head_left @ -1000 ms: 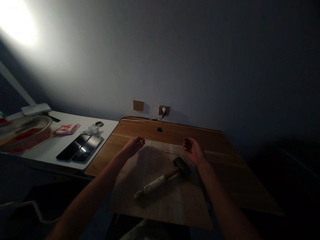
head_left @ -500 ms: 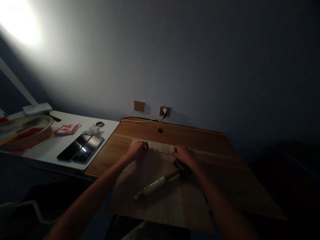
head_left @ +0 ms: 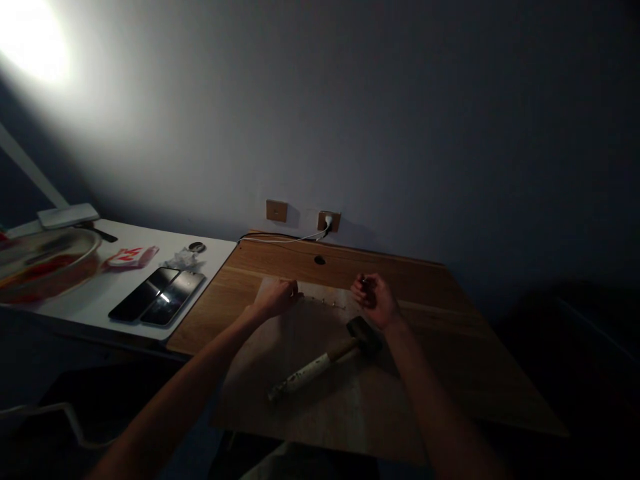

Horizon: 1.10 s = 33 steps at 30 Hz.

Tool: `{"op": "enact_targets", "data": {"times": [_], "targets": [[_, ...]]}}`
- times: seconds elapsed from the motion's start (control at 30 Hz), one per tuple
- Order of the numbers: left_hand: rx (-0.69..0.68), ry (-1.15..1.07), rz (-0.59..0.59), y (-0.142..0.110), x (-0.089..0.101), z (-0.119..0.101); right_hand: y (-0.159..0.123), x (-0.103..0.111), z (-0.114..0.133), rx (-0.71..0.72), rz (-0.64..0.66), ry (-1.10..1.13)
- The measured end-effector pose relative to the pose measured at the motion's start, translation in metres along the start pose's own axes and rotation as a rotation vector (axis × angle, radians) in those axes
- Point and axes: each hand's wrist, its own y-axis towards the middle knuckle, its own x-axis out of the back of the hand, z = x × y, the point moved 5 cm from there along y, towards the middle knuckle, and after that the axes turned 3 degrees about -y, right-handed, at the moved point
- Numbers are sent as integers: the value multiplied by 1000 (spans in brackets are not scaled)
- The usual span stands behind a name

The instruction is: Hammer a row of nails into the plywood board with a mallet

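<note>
Grey wall (head_left: 400, 133) fills the upper frame, lit at upper left. Wooden tabletop (head_left: 465, 333) across centre and right; white table (head_left: 145, 237) adjoining at left. Pale board (head_left: 345, 413) on the wooden tabletop, lower centre. Clear basin (head_left: 55, 267) far left, reddish contents. Mallet (head_left: 320, 360) lies diagonally on the board, head toward the right. Left hand (head_left: 275, 298) at the left end of the small row, fingers bent together; a pinch cannot be told. Right hand (head_left: 376, 300) near its right end, right of centre, fingers curled; too dark to tell what they hold. Two phones (head_left: 157, 295) side by side, left. Smallest: row of metal bits (head_left: 323, 302) near the board's far edge, centre.
</note>
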Motion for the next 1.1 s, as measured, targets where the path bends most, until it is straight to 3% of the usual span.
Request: {"op": "enact_targets", "data": {"times": [0.13, 0.23, 0.47, 0.63, 0.77, 0.87, 0.97, 1.03, 1.1], "targets": [[102, -214, -82, -1, 2, 7, -2, -2, 1, 27, -22, 185], [133, -315, -93, -7, 5, 13, 0, -6, -7, -3, -29, 135], [123, -83, 14, -28, 6, 16, 6, -26, -21, -59, 10, -450], [72, -20, 38, -21, 0, 13, 3, -41, -19, -79, 79, -817], [78, -67, 17, -12, -6, 17, 1, -44, -17, -89, 98, -955], [112, -325, -60, -10, -7, 19, 2, -44, -17, -83, 98, -948], [204, -922, -88, -13, -6, 19, 5, -43, -15, -50, 67, -820], [252, -1366, -35, -18, -5, 13, 7, -40, -12, -16, 31, -668], [296, -1675, 26, -22, -4, 7, 8, -37, -8, 8, 1, -484]]}}
